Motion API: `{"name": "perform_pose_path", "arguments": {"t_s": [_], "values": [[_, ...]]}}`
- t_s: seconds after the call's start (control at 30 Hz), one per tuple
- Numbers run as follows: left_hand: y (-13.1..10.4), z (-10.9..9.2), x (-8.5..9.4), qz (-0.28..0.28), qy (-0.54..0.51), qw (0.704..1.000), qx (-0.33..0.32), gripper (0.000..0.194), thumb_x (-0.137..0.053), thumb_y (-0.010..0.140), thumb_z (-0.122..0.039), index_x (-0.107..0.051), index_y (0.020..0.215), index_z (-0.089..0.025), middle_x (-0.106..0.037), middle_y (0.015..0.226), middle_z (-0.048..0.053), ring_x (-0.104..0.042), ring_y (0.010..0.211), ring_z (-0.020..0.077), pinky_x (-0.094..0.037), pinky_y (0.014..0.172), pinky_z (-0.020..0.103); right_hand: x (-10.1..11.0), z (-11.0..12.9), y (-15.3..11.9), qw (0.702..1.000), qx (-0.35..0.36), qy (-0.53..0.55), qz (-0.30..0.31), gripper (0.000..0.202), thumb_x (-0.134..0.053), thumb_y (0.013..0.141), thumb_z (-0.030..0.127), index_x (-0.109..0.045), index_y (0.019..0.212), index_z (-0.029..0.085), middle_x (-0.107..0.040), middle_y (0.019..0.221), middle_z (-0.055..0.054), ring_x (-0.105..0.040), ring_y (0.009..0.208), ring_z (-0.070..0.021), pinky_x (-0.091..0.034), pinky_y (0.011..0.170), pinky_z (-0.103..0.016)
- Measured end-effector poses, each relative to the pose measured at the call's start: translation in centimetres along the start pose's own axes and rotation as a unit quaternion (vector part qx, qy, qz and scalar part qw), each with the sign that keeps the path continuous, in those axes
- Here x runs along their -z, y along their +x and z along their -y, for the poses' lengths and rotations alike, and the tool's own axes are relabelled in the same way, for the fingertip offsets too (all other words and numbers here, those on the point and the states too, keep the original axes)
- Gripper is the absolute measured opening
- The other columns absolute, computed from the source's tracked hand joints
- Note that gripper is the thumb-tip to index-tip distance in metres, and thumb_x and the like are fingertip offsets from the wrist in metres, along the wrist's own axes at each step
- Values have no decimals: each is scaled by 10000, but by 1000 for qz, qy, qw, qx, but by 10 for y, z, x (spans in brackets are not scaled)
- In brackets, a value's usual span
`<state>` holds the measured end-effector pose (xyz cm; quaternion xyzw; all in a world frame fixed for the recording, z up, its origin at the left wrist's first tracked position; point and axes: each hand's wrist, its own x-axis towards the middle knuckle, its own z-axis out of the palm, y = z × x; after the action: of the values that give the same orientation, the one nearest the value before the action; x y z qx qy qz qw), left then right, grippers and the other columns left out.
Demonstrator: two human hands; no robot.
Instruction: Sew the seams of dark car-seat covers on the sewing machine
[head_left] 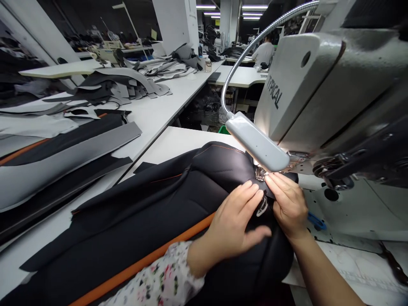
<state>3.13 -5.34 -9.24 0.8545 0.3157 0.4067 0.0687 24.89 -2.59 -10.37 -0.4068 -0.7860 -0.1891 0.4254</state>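
Right of centre, left hand — thumb wide — and narrow right hand, grip unclear, touch black orange-trimmed material; white tabletop borders its upper edge.

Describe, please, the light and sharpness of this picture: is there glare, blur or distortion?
Head view, centre: the slim white plastic lamp puts a pale sheen on the smooth black material; the left hand has a slightly blurred thumb. Head view, top: long white ceiling lights look overexposed. Head view, left: the pale pillar leans, probably lens distortion.
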Motion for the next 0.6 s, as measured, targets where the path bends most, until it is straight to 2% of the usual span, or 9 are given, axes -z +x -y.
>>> {"name": "perform_pose_path", "arguments": {"t_s": [0.07,0.1,0.13,0.17,0.23,0.3,0.4,0.47,0.6], "values": [[-43,-8,12,134,31,990,19,1099,-700,844,-742,-269,1640,-118,-421,1624,242,-352,1552,406,-390,1231,610,6,-4,0,1000,2,-12,24,701,-480,878,-63,-552,1501,249,-714,1345,-81,-641,1295,-251,-493,1107,-433],[-69,-11,19,202,54,978,17,1183,-760,769,-759,-238,1664,-188,-363,1664,223,-332,1550,451,-361,1219,667,9,-9,0,999,-8,-29,39,663,-510,877,-29,-574,1475,250,-717,1337,-84,-644,1282,-273,-480,1107,-457],[-94,-13,26,209,78,975,-2,1227,-797,704,-768,-246,1665,-242,-384,1654,218,-387,1509,490,-379,1176,709,11,-16,-1,997,-24,-51,53,597,-557,879,36,-603,1437,240,-721,1318,-100,-645,1264,-310,-469,1101,-501],[-119,-14,34,227,108,968,1,1264,-823,678,-745,-227,1672,-239,-389,1649,224,-424,1484,494,-397,1163,701,13,-23,-2,995,-45,-69,64,531,-611,875,126,-627,1397,217,-723,1293,-128,-644,1239,-356,-462,1086,-552],[-160,-16,50,289,181,938,58,1213,-863,706,-579,-212,1677,-257,-370,1665,200,-444,1480,465,-446,1158,629,14,-39,-5,990,-86,-72,81,524,-685,836,304,-640,1339,164,-722,1230,-178,-654,1161,-411,-494,1018,-601],[-184,-17,63,300,230,920,99,1150,-809,747,-296,-148,1688,-266,-463,1623,156,-538,1420,390,-504,1137,513,16,-49,-7,988,-108,-40,102,546,-672,812,334,-628,1325,152,-724,1200,-170,-681,1096,-381,-554,942,-543],[-187,-17,78,238,234,938,90,1068,-558,769,-33,-75,1697,-251,-738,1295,60,-730,1068,245,-582,985,335,23,-44,-7,986,-115,-24,119,516,-603,813,207,-619,1329,206,-737,1175,-101,-709,1055,-302,-583,910,-441],[-174,-13,91,182,217,957,68,956,-439,820,11,-162,1690,-270,-782,1085,24,-728,887,209,-584,891,306,32,-30,-5,986,-114,-37,117,497,-591,825,175,-618,1319,220,-742,1110,-84,-712,1014,-292,-581,892,-429],[-129,9,144,107,204,971,62,655,-417,958,-73,-500,1542,-357,-782,1092,6,-711,943,209,-552,933,339,58,14,-1,983,-70,-93,141,429,-598,898,234,-613,1319,155,-718,900,-76,-682,807,-274,-561,737,-416]]}}
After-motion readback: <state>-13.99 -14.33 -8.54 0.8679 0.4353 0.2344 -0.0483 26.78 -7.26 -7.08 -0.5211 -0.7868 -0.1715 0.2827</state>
